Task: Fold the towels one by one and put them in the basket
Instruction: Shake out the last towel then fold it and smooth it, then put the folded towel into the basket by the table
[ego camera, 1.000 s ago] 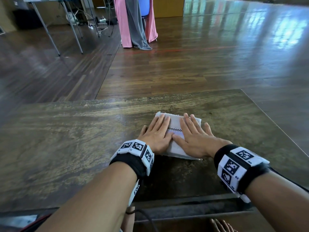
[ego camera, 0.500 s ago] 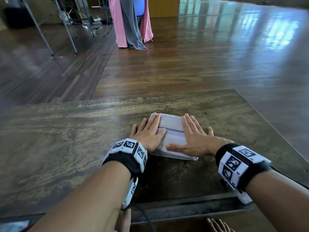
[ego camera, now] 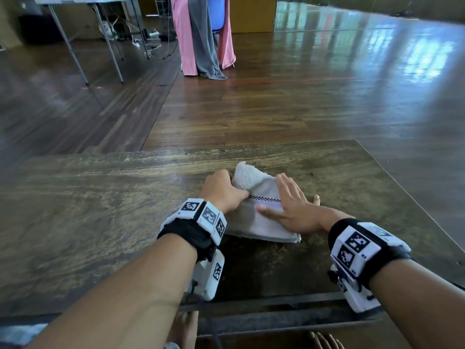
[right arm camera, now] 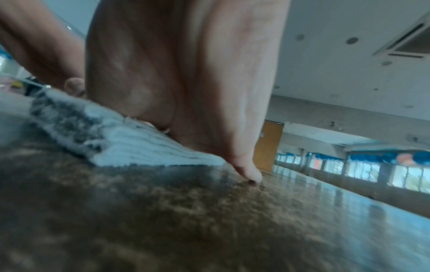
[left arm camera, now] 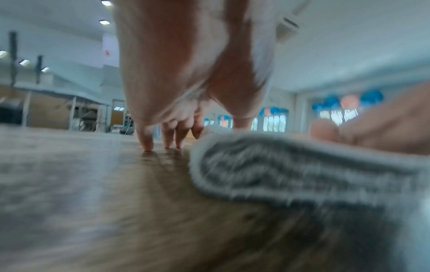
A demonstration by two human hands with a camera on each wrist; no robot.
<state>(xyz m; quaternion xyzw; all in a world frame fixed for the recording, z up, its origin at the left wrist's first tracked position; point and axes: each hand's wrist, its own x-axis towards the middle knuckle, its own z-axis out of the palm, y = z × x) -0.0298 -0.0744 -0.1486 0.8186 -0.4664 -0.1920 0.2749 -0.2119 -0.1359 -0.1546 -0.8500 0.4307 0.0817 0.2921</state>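
Note:
A white towel with a checked stripe lies folded on the wooden table, near its front middle. My left hand grips the towel's far left part, thumb on top, and that corner stands raised off the table. In the left wrist view the fingertips touch the tabletop beside the towel's thick folded edge. My right hand presses flat on the towel's right half with straight fingers. In the right wrist view its palm lies on the towel and the little finger touches the table. No basket is in view.
The table's far edge and right edge lie close to the towel. Pink and grey cloths hang over a blue chair on the floor beyond. A folding table stands at the back left. Bare feet show under the table.
My left hand went from lying flat on the towel to gripping its far left part, and that corner has lifted. My right hand stays flat on the towel.

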